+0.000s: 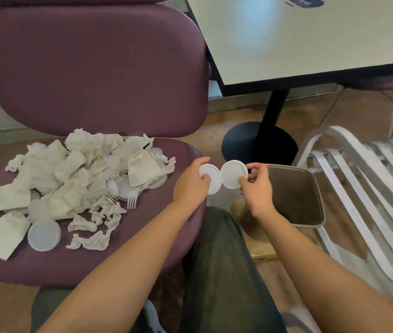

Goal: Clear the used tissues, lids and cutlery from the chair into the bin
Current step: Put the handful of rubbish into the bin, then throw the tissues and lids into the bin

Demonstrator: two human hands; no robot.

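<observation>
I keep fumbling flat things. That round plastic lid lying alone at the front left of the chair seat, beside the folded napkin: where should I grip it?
Probably by the raised rim on its near-right edge. The lid lies flat on the seat, so there is nothing to grasp from above; that side looks free, while the folded napkin touches its left edge. Slide a fingertip under the rim and pinch.

**A café or canteen seating area**

A pale pedestal counter (pixel 310 39) on a black round foot stands beside a padded purple chair (pixel 89 68) on wood-look flooring. Disposable cup lids (pixel 44 234), plastic forks (pixel 132 199) and crumpled tissues (pixel 89 241) litter the seat, near a small bin (pixel 320 212) and a white slatted chair (pixel 370 183).
</observation>
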